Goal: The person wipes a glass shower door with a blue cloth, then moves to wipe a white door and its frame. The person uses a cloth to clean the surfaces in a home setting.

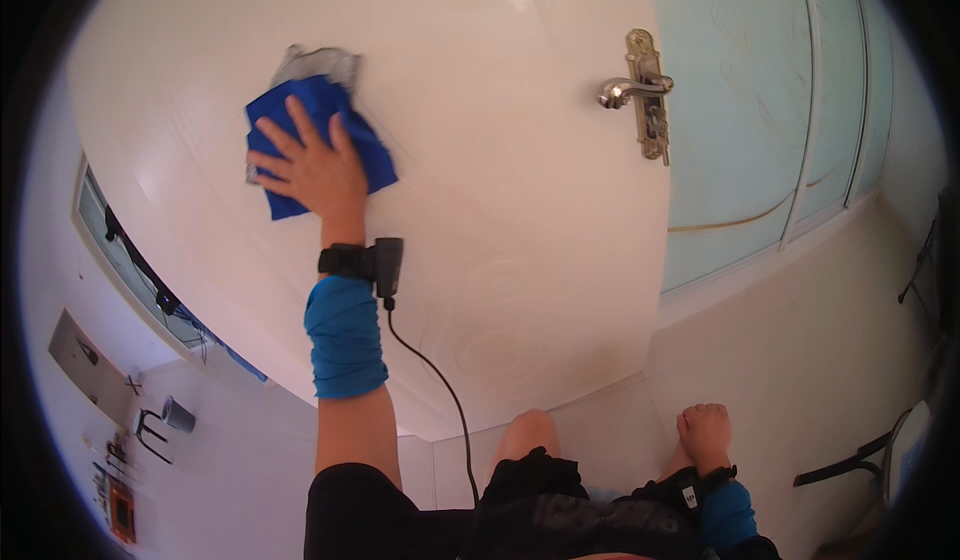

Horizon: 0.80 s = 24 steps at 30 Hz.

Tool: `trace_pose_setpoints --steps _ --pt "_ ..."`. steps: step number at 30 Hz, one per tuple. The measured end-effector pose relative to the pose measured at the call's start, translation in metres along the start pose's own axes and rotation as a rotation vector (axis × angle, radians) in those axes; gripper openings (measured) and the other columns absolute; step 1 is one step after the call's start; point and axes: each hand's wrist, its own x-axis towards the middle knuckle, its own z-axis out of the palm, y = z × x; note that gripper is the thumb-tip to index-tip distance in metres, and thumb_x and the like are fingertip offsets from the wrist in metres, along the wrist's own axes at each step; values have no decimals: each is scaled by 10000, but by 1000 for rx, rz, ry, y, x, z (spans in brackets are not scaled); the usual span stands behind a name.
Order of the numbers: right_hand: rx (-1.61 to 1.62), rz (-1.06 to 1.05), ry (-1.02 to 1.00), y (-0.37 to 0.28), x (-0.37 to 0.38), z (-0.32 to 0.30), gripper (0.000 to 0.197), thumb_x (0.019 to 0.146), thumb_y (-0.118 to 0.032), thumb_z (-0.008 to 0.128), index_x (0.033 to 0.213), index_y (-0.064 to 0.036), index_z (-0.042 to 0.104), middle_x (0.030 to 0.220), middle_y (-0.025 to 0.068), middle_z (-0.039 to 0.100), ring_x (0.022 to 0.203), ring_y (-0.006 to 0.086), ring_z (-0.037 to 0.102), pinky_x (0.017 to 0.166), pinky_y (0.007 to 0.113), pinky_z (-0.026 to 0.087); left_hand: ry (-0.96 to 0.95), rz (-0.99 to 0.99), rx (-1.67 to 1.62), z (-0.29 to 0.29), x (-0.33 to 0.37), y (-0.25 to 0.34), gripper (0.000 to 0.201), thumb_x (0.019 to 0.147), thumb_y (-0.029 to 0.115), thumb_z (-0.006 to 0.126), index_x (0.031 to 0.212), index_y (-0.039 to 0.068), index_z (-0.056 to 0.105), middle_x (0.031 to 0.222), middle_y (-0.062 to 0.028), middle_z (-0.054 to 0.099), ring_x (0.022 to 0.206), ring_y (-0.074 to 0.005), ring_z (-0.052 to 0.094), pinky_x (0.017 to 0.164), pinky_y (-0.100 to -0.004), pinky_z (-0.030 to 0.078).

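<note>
Left hand (312, 172) presses a blue cloth (325, 140) flat, fingers spread, high on the white door (520, 210); unpinched, the cloth may slip and drop. Right hand (705, 432) hangs curled, holding nothing visible

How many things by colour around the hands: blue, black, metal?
Blue: 3 – cloth under the left hand, two forearm sleeves
Black: 2 – wristbands, second by the right hand
Metal: 1 – door handle
Total: 6
</note>
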Motion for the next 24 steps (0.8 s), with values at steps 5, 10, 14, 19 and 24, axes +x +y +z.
trace_pose_setpoints --steps 5,10,14,19,24 --pt "-16 -22 71 -18 8 3 231 873 -280 662 736 -96 688 788 73 695 827 276 653 830 414 494 -24 176 -142 1 -19 57 668 964 620 526 1537 286 450 1647 -177 244 1443 -627 159 1122 -765 117" --pt "42 -2 86 21 13 0 220 865 -279 669 735 -103 689 779 63 690 820 275 653 826 414 498 -143 280 -187 -29 -19 175 633 957 602 558 1513 309 480 1629 -160 301 1436 -612 193 1107 -776 119" --pt "37 109 58 -5 10 7 214 859 -274 678 730 -103 690 772 67 687 800 286 650 825 424 499 -166 448 -416 -35 -31 213 660 902 520 661 1507 329 478 1628 -117 318 1458 -587 179 1117 -772 115" --pt "63 2 83 -35 -2 21 217 859 -251 682 728 -78 686 761 93 680 786 308 642 791 443 500 -244 553 -512 -16 -84 180 678 858 498 702 1488 352 500 1650 -71 282 1489 -541 143 1138 -757 108" --pt "189 90 44 97 1 10 175 819 -219 711 754 -57 709 764 134 686 755 357 639 740 478 491 -307 780 -550 -57 -114 354 634 874 622 639 1451 379 538 1641 -49 305 1502 -506 131 1140 -748 103"
